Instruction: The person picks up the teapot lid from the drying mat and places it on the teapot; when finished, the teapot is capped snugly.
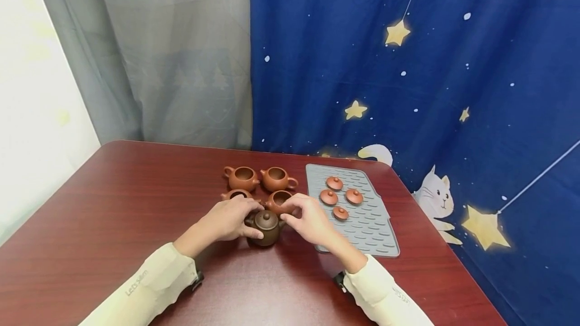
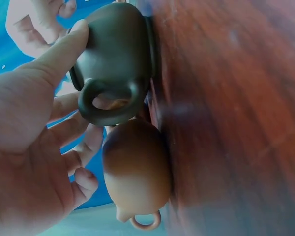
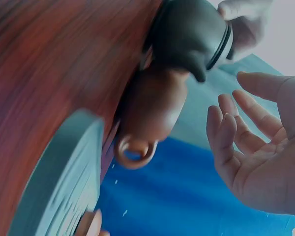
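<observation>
A dark brown teapot (image 1: 266, 237) with its knobbed lid on stands upright near the middle of the table. My left hand (image 1: 228, 221) holds it from the left, thumb on the near side of the body and fingers toward the far side. In the left wrist view, the pot's handle (image 2: 111, 118) sits beside that hand. My right hand (image 1: 312, 221) hovers by the spout side; in the right wrist view its fingers (image 3: 253, 118) are loosely bent, apart from the pot. Just behind stand several lidless reddish-brown teapots, including one (image 1: 275, 207) partly covered by my right hand.
Two more lidless teapots, one at left (image 1: 242, 180) and one at right (image 1: 274, 180), form the back row. On the right, a grey ridged mat (image 1: 369, 238) carries several reddish-brown lids (image 1: 334, 183). Curtains hang behind the dark red table (image 1: 136, 190).
</observation>
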`<state>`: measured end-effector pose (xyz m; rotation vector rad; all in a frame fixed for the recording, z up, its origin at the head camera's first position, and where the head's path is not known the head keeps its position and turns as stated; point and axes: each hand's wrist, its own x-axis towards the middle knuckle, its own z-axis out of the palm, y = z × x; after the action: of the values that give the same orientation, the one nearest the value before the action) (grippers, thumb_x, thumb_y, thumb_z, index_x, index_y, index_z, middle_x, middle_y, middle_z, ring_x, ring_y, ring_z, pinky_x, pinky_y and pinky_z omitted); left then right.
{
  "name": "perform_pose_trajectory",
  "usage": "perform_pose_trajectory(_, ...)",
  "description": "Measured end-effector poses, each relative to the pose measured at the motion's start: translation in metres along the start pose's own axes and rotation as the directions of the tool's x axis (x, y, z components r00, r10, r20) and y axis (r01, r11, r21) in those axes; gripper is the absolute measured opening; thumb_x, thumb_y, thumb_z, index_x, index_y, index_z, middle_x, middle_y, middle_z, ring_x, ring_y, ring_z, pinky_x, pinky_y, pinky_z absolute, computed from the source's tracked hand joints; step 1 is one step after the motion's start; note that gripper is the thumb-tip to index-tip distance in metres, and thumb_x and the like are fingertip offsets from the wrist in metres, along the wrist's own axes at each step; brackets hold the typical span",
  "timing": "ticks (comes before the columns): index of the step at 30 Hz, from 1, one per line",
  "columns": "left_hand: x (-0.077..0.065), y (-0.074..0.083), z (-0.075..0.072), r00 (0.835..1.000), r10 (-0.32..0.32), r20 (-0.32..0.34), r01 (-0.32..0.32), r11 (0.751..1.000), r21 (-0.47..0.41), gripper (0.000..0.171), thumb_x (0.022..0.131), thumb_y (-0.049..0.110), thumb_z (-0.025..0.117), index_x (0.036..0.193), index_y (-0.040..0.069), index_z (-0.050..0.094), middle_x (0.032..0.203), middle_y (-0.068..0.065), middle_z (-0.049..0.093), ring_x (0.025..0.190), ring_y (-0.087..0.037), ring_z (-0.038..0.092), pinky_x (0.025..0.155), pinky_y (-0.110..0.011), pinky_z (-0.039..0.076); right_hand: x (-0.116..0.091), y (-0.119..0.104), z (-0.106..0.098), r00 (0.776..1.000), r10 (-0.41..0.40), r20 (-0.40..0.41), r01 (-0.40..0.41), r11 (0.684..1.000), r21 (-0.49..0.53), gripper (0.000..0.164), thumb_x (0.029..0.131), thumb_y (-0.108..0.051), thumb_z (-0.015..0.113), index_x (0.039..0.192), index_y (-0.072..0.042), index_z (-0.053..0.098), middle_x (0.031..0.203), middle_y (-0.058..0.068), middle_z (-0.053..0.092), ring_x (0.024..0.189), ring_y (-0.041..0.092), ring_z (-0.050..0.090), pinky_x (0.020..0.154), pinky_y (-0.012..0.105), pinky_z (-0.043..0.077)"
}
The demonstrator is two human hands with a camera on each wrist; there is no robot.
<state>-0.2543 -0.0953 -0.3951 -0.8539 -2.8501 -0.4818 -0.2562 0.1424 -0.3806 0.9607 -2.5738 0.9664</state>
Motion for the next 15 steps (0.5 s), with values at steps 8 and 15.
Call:
perform_pose_trajectory(8, 0.004, 0.003, -0.009, 1.000, -0.012, -0.028, 0.011, 0.999, -0.032, 0.057, 0.081, 0.062, 0.071, 0.118, 0.019, 0.071, 0.112, 0.003, 0.069, 0.110, -0.023, 0.058, 0.086, -0.051, 0.049, -0.016, 0.018, -0.025, 0.991, 0.131, -0.028, -0.131, 0.991, -0.018, 0.011, 0.087, -0.013, 0.075, 0.097, -0.015, 0.075, 0.097, -0.006, 0.069, 0.080, 0.013, 0.065, 0.065, 0.029, 0.051)
perform_pose_trajectory(15, 0.018, 0.006, -0.008, 0.993, -0.045, -0.106, 0.038, 0.997, -0.074, 0.042, 0.094, 0.049, 0.062, 0.122, 0.019, 0.069, 0.119, 0.002, 0.068, 0.110, -0.025, 0.057, 0.083, -0.051, 0.050, -0.023, 0.040, -0.043, 0.967, 0.228, -0.110, -0.234, 0.972, -0.038, 0.012, 0.084, -0.010, 0.077, 0.096, -0.010, 0.076, 0.096, 0.001, 0.071, 0.076, 0.015, 0.065, 0.064, 0.028, 0.050)
